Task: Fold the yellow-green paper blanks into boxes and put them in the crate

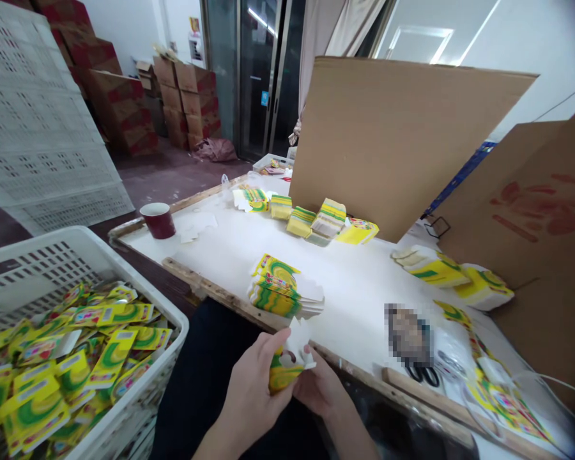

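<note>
Both hands meet low in the middle of the view, at the near table edge. My left hand [253, 383] and my right hand [322, 386] are closed together on one small yellow and green printed carton [283, 370] with white flaps sticking up. Just beyond them a fanned stack of flat cartons [280, 287] of the same print lies on the white table top [359, 275]. To my left stands a white plastic crate [138, 287] holding several folded cartons [76, 364].
More carton stacks [311, 217] lie at the table's far side in front of an upright cardboard sheet [393, 140]. A dark red cup [158, 219] stands at the left corner. Scissors [424, 374] and further cartons [460, 275] lie to the right. White crates and brown boxes fill the background.
</note>
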`<state>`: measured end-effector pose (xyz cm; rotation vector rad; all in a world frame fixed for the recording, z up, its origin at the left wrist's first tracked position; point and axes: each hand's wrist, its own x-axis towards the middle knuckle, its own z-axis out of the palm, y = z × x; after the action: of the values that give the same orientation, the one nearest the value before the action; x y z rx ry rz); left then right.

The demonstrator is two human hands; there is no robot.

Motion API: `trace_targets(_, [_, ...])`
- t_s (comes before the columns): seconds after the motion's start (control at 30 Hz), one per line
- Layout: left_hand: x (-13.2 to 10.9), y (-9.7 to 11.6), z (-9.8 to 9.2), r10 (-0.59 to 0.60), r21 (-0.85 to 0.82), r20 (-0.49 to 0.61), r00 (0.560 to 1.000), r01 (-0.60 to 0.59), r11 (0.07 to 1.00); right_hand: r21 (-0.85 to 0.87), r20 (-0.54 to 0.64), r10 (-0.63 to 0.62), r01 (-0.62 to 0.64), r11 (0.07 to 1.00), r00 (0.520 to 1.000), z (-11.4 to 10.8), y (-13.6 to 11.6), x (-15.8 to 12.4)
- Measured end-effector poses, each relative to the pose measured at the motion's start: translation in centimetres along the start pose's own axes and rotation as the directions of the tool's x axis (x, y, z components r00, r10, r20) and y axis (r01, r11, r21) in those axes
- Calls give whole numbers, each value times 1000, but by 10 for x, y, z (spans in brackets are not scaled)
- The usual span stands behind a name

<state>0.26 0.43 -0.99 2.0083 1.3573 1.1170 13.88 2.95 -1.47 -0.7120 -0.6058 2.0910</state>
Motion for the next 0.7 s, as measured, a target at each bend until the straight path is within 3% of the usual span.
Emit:
trace_targets(0.13, [0, 0, -4, 13, 14, -33, 999, -12, 1000, -26, -34, -58, 57, 998, 998, 3, 3, -2])
trace_targets(0.27, [2, 2, -3, -27, -55, -6, 1000, 26, 998, -192, -88, -195, 176, 966, 977, 4, -4, -7])
trace_targets(0.37, [1, 4, 4, -15, -71, 21, 1000, 17, 997, -445, -198, -368, 251, 860, 908, 3, -6, -8])
trace_targets(0.43, [-1, 5, 9, -38, -84, 32, 999, 41, 996, -600, -221, -439, 233, 765, 871, 3, -5, -4])
trace_targets(0.57, [-1, 3, 7, -144, -34, 24, 989, 144, 989, -710, -136, -367, 167, 684, 920, 8, -4, 1])
trace_targets(0.7, [0, -1, 2, -179, -45, 100, 979, 184, 982, -778, 33, -308, 218, 589, 951, 14, -5, -7])
